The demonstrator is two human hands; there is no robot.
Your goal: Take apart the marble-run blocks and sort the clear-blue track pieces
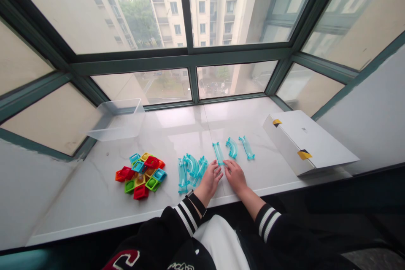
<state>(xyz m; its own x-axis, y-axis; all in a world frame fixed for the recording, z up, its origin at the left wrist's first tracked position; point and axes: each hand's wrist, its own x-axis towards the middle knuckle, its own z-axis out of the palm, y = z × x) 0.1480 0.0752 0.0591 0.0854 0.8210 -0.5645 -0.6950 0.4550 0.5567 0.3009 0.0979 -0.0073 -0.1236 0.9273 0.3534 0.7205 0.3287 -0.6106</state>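
A straight clear-blue track piece (218, 153) lies on the white sill, its near end between my hands. My right hand (234, 175) touches that end with its fingertips, thumb and fingers closed on it. Beside it my left hand (211, 180) has its fingers apart, palm turned inward, holding nothing. To the right lie a curved blue piece (232, 147) and another straight blue piece (247, 148). A pile of clear-blue pieces (191, 171) is just left of my left hand, partly behind it.
Colourful plastic blocks (141, 175) are heaped on the left of the sill (186, 124). A clear plastic bin (117, 130) stands behind them by the window. A white box (311, 139) sits at the right.
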